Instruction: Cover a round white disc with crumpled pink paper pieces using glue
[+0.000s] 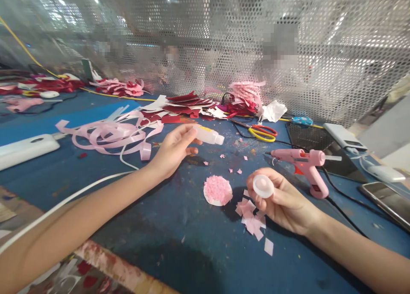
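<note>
Two hands are shown above a blue, paint-flecked surface (179, 230), which is backed by a perforated metal screen (205, 42) with bright light spots. Along the foot of the screen, stacked strips of dark red, pink and white paper (188, 104) are laid beside a yellow cord (118, 94). At left, a loose tangle of pale pink ribbon (105, 136) is seen near a white power strip (28, 151); at right, scissors (264, 132) with red and yellow handles, a pink glue gun (304, 159) and a phone (389, 202) are placed.

A small translucent bottle (209, 135) is held above the surface by the left hand (174, 151), its thumb and fingers closed around the base end; the neck is uncapped and pointed to the right, slightly downward. A yellow marking is visible on its side. A round, whitish cap (263, 186) is pinched between the thumb and curled fingers of the right hand (286, 202), its broad rim and rounded centre presented to the camera. The bottle and cap are held well apart.

Between and below the hands, a white disc (218, 190) is mostly covered with crumpled pink pieces. Flat pink squares (253, 219) are heaped just beside it, partly overlapping one another.
</note>
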The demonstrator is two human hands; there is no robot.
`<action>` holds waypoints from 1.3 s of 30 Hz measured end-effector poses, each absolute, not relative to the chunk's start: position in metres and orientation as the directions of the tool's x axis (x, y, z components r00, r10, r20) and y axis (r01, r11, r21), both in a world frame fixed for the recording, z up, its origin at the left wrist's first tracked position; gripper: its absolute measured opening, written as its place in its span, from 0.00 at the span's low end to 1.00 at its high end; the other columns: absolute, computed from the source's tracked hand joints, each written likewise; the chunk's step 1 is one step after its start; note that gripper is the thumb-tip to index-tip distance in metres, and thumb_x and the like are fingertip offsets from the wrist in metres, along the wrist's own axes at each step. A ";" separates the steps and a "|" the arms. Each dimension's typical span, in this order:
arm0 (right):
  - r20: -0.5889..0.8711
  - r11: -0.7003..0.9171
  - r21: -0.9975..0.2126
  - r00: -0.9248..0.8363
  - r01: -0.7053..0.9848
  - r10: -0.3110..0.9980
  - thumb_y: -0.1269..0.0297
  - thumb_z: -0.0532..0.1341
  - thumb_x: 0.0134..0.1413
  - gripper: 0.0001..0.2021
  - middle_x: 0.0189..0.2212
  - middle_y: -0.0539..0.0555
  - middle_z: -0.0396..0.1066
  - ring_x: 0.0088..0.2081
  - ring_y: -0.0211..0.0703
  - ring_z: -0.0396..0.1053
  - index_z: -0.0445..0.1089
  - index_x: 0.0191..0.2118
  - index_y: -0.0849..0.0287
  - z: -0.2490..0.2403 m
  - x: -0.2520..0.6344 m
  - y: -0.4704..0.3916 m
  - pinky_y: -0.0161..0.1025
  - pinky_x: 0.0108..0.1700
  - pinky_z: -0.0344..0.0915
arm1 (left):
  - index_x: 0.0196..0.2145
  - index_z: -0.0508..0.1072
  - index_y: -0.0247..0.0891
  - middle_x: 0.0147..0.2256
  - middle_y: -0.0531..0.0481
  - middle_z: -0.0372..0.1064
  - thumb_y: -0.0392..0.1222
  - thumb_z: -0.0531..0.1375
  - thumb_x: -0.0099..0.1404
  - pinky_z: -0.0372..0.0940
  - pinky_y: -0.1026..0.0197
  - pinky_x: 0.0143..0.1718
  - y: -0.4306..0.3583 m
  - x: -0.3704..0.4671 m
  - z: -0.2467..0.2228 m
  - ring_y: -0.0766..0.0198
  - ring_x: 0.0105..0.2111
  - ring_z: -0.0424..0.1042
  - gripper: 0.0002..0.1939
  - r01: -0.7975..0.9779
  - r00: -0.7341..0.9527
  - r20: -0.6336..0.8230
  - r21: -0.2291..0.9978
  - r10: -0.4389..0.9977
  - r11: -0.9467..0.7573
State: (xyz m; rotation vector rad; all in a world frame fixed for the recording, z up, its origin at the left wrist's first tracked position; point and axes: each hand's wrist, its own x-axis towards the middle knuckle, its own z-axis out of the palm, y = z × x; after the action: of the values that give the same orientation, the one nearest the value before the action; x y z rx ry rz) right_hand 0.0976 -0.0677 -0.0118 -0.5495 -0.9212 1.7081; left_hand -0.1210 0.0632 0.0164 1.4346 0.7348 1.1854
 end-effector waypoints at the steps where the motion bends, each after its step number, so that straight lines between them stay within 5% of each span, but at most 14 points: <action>1: 0.079 -0.143 -0.798 -0.336 -0.585 0.938 0.63 0.70 0.41 0.13 0.29 0.47 0.73 0.25 0.28 0.70 0.74 0.37 0.52 -0.013 0.097 -0.068 0.25 0.28 0.70 | 0.41 0.72 0.40 0.41 0.46 0.70 0.52 0.62 0.57 0.66 0.68 0.26 0.066 -0.122 0.017 0.64 0.36 0.69 0.17 -0.151 0.287 0.290 0.955 0.913 -0.256; 9: -0.013 -0.227 -0.818 -0.378 -0.529 0.926 0.63 0.72 0.38 0.12 0.28 0.48 0.73 0.23 0.29 0.69 0.75 0.34 0.53 -0.012 0.091 -0.075 0.27 0.27 0.69 | 0.47 0.67 0.41 0.49 0.46 0.67 0.45 0.61 0.59 0.64 0.57 0.51 0.084 -0.128 0.016 0.60 0.49 0.68 0.18 0.135 0.191 0.579 0.784 0.793 -0.605; 16: -0.024 -0.222 -0.838 -0.372 -0.499 0.928 0.61 0.71 0.40 0.12 0.28 0.48 0.73 0.23 0.29 0.68 0.74 0.34 0.51 -0.013 0.092 -0.076 0.27 0.27 0.67 | 0.44 0.68 0.36 0.46 0.43 0.70 0.44 0.58 0.61 0.65 0.56 0.50 0.088 -0.124 0.008 0.60 0.46 0.70 0.14 0.238 0.297 0.540 0.757 0.788 -0.608; 26: -0.054 -0.225 -0.857 -0.353 -0.464 0.934 0.61 0.71 0.38 0.12 0.27 0.48 0.73 0.23 0.29 0.68 0.75 0.34 0.51 -0.009 0.091 -0.077 0.30 0.29 0.68 | 0.47 0.63 0.38 0.50 0.41 0.67 0.42 0.58 0.61 0.65 0.54 0.50 0.093 -0.122 -0.005 0.58 0.51 0.67 0.16 0.134 0.467 0.486 0.787 0.739 -0.603; 39: -0.162 -0.300 -0.760 -0.279 -0.576 0.946 0.56 0.68 0.44 0.14 0.27 0.49 0.68 0.26 0.30 0.65 0.73 0.38 0.56 -0.011 0.094 -0.069 0.27 0.31 0.67 | 0.49 0.58 0.38 0.50 0.38 0.66 0.45 0.60 0.59 0.63 0.47 0.51 0.089 -0.119 -0.009 0.54 0.51 0.68 0.23 0.154 0.456 0.423 0.829 0.783 -0.538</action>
State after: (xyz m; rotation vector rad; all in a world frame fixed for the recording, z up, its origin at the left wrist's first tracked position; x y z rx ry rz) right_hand 0.0937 -0.0690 -0.0110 -0.7525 -0.7115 1.7876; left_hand -0.1189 0.0894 -0.0087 1.9686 0.7816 1.0846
